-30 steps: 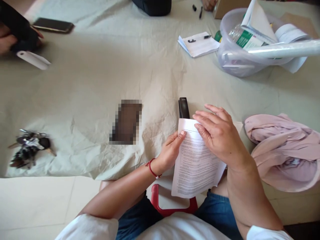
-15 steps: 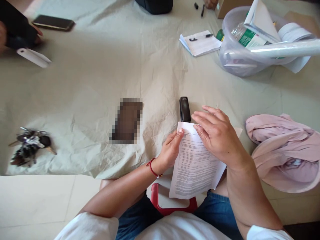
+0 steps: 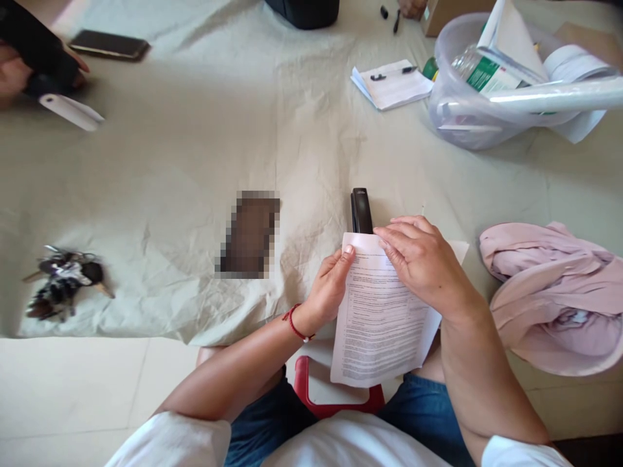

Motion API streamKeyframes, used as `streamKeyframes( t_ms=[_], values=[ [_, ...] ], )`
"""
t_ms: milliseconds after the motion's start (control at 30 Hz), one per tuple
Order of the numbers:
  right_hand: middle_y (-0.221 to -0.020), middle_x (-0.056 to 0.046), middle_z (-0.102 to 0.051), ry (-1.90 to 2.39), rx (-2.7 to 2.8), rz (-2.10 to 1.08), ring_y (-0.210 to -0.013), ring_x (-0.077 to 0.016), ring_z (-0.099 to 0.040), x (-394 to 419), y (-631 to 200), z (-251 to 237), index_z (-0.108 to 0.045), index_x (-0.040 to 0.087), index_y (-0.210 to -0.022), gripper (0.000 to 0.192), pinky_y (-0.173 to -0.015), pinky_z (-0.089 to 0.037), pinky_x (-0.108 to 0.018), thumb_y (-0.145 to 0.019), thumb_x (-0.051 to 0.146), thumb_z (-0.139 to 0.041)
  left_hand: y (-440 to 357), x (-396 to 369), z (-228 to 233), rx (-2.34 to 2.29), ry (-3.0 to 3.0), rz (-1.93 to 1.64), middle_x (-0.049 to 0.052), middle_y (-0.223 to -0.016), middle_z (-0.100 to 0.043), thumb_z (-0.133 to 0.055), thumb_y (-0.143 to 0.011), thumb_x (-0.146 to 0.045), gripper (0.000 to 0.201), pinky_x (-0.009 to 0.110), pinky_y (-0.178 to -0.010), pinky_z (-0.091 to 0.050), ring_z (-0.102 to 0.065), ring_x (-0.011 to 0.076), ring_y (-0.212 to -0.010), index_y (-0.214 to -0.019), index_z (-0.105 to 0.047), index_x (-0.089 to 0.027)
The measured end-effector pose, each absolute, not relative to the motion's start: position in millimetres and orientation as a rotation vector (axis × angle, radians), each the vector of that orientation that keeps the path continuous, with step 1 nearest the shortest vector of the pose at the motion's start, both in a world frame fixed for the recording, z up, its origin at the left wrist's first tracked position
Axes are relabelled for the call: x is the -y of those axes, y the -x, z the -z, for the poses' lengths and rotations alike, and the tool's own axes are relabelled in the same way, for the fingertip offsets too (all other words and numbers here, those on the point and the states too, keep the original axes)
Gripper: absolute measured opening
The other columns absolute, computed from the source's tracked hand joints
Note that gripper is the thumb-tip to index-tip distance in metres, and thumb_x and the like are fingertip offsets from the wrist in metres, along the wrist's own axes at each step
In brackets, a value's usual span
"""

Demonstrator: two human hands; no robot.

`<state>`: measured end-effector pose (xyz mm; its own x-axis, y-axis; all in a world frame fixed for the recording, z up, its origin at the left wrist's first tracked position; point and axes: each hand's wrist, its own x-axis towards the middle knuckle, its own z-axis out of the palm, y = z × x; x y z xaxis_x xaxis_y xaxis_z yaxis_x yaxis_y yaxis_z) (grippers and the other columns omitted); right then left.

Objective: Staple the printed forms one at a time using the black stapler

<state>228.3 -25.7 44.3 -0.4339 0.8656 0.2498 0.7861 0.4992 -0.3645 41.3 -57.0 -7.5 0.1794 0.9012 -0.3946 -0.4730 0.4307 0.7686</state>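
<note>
Between my hands is a printed paper (image 3: 384,318), tilted over my lap at the table's edge. My left hand (image 3: 331,282) pinches its upper left edge, thumb on the printed side and fingers behind. At the upper right corner, my right hand (image 3: 421,263) has its thumb on the front and its fingers bent over the top edge. Just beyond the paper's top lies a black stapler (image 3: 361,211), its near end hidden by the sheet. A white paper edge (image 3: 460,250) shows past my right wrist; whether it is a separate sheet I cannot tell.
A pink cloth hat (image 3: 559,292) lies to the right. Behind stand a plastic tub (image 3: 457,117) full of items and a notepad (image 3: 403,91) with a pen. Keys (image 3: 71,279), a pixelated dark rectangle (image 3: 250,233) and a phone (image 3: 109,45) lie left. Another person's hand (image 3: 14,68) is far left.
My right hand has lowered slightly, and its fingers, spread before, have come together over the paper's top edge. The paper has risen slightly, covering a little more of the stapler.
</note>
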Motion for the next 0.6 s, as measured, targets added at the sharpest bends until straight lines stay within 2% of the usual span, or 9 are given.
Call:
streamKeyframes(
  t_ms=[167,367,600],
  values=[
    [-0.116,-0.010,-0.085,1.349,2.334,-0.333,-0.119,-0.0312,-0.072,22.9,-236.0,-43.2,-0.082,0.024,-0.130,0.034,-0.097,-0.062,-0.048,-0.116,0.027,-0.051,-37.9,53.6,10.2,-1.007,-0.584,-1.037,0.006,-0.089,-0.082,-0.079,-0.092,-0.074,0.054,0.038,-0.079,-0.059,-0.077,0.0255,-0.085,-0.094,-0.082,-0.020],
    [-0.105,-0.008,-0.084,1.420,2.299,-0.354,-0.108,-0.0311,-0.070,15.2,-252.9,-43.2,-0.085,0.027,-0.109,0.029,-0.094,-0.058,-0.049,-0.114,0.032,-0.056,-31.1,48.6,10.5,-1.100,-0.620,-1.025,0.007,-0.087,-0.079,-0.079,-0.090,-0.077,0.057,0.036,-0.076,-0.057,-0.071,0.0222,-0.080,-0.088,-0.080,-0.021],
    [-0.089,-0.005,-0.078,1.430,2.263,-0.513,-0.093,-0.0256,-0.067,9.3,-258.0,-36.6,-0.077,0.026,-0.089,0.031,-0.087,-0.053,-0.041,-0.111,0.028,-0.057,-28.2,43.9,4.1,-1.054,-0.587,-0.983,0.006,-0.088,-0.078,-0.086,-0.084,-0.076,0.057,0.032,-0.071,-0.056,-0.070,0.0204,-0.079,-0.091,-0.081,-0.020]
  ],
)
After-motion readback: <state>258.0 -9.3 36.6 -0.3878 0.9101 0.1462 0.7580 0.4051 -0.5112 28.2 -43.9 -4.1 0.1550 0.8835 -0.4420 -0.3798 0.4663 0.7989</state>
